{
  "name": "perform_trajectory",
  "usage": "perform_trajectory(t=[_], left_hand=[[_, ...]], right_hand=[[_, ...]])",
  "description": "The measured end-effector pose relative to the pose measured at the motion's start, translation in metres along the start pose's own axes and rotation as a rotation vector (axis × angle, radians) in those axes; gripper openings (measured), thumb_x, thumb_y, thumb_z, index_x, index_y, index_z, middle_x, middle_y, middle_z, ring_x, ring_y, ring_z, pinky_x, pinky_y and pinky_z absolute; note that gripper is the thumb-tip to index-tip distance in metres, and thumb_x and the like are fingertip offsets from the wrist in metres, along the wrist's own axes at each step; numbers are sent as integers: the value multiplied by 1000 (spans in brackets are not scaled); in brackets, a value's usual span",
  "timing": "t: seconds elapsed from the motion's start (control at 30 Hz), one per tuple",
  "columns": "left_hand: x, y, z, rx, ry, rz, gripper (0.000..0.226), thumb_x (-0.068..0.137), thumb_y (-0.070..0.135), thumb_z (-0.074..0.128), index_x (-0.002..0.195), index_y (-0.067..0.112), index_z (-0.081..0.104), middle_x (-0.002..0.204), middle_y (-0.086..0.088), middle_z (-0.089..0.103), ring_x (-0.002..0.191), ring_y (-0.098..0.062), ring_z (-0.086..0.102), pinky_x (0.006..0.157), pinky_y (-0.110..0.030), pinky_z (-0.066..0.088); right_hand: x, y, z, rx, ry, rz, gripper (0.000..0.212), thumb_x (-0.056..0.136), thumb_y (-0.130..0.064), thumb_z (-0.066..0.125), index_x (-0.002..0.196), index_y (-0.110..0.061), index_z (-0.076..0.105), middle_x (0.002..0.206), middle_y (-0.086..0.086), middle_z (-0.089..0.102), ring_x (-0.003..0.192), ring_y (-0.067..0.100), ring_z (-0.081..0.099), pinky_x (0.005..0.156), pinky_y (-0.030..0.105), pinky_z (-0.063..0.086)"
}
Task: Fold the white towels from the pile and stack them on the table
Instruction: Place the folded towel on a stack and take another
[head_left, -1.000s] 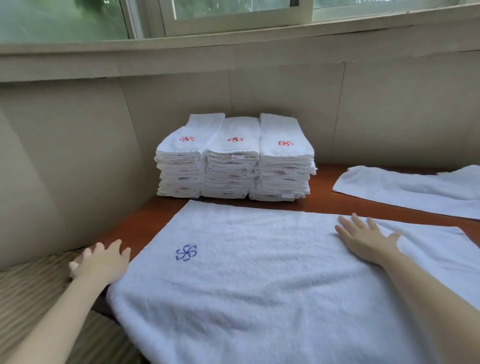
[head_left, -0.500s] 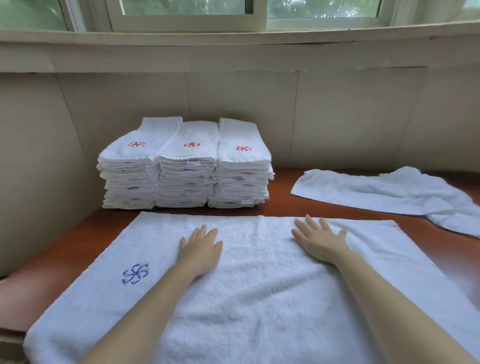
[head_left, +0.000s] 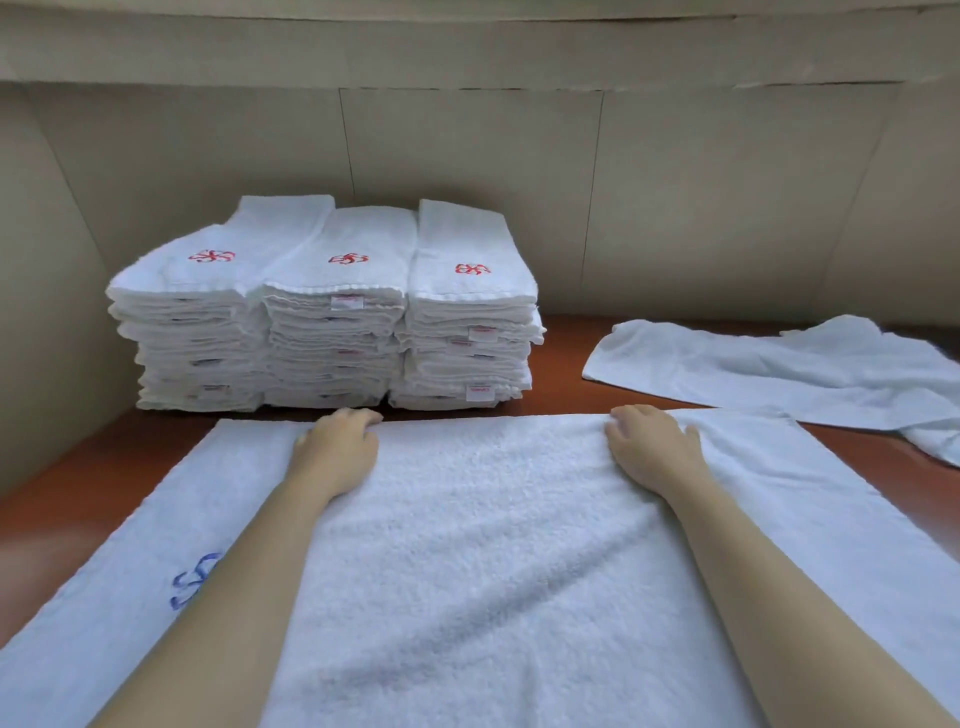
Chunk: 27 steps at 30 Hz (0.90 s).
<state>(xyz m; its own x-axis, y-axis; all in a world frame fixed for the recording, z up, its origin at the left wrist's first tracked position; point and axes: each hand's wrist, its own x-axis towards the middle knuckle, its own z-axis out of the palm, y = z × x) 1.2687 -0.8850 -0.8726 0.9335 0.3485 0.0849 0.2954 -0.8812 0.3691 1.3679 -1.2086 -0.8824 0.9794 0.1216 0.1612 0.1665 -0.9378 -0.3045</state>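
Our left hand (head_left: 337, 447) and right hand (head_left: 652, 447) curl their fingers over the far hem of the spread towel (head_left: 493, 545), just before the folded stacks (head_left: 327, 312). Its long axis runs along the stacks' front and both hands are level, so we'd fold away from them.

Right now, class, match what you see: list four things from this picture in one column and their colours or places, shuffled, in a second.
1. folded towel stacks
2. spread towel
3. loose towel
4. table

A. blue emblem
B. reddish-brown
C. red emblems on top
D. lies rumpled at the far right

Pairs: 1-C, 2-A, 3-D, 4-B
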Motion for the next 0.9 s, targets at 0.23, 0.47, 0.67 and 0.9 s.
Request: perform_trajectory(t=[0.23,0.47,0.67,0.9], left_hand=[[7,-14,-13,101,84,-251,37,88,10,35,118,24,53,129,-11,43,120,-31,31,98,-40,31],[0,-12,-20,2,409,-164,25,71,-1,48,65,20,36,79,2,42,89,-23,36,55,-28,25],[-1,-14,-27,163,302,-156,31,79,-4,45,92,21,58,98,-2,52,85,-28,49,63,-32,34],[-9,-61,-71,223,-38,-72,24,93,28,49,71,20,44,88,-8,61,72,-25,62,67,-32,45]], right_hand=[[4,-10,1,-22,-138,-235,69,86,1,40,145,-33,33,149,-7,37,144,19,19,114,58,7],[3,-16,-6,-117,-86,-323,58,82,-10,51,135,-35,46,101,-4,39,107,23,40,96,40,31],[0,-14,-9,-213,174,-279,9,69,-4,53,73,-10,48,82,3,38,66,28,44,56,30,27],[-4,-3,-34,110,359,-23,12,81,-6,59,77,-6,48,77,9,49,71,30,42,56,32,27]])
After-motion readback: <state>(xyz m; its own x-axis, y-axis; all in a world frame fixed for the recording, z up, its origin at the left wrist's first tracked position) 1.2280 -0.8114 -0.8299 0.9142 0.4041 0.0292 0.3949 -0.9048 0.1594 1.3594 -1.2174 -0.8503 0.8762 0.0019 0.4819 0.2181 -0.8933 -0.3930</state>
